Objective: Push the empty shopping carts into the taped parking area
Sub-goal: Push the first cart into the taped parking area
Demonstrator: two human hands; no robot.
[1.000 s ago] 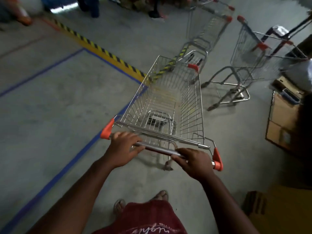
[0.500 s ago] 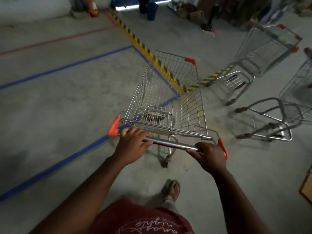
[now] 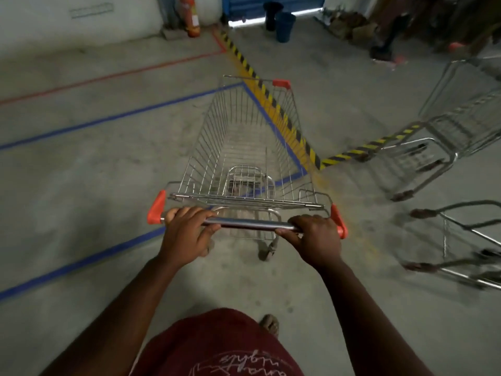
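Now the cart [image 3: 250,147] points lengthwise toward the frame's top — left hand [image 3: 187,232] and right hand [image 3: 315,238] gripping its handle [image 3: 252,223].

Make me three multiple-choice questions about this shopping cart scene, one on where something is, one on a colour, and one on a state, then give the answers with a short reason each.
1. Where is the fire extinguisher?
A. Inside the cart
B. By the far wall, upper left
C. Beside the person's foot

2. What colour are the handle's end caps?
A. Orange-red
B. Green
C. Black

3. What is in the basket of the pushed cart?
A. Boxes
B. Bottles
C. Nothing

Answers:
1. B: it stands against the pale wall beyond the red tape.
2. A: both caps beside the left hand and right hand are orange-red.
3. C: bare floor shows through the wire.
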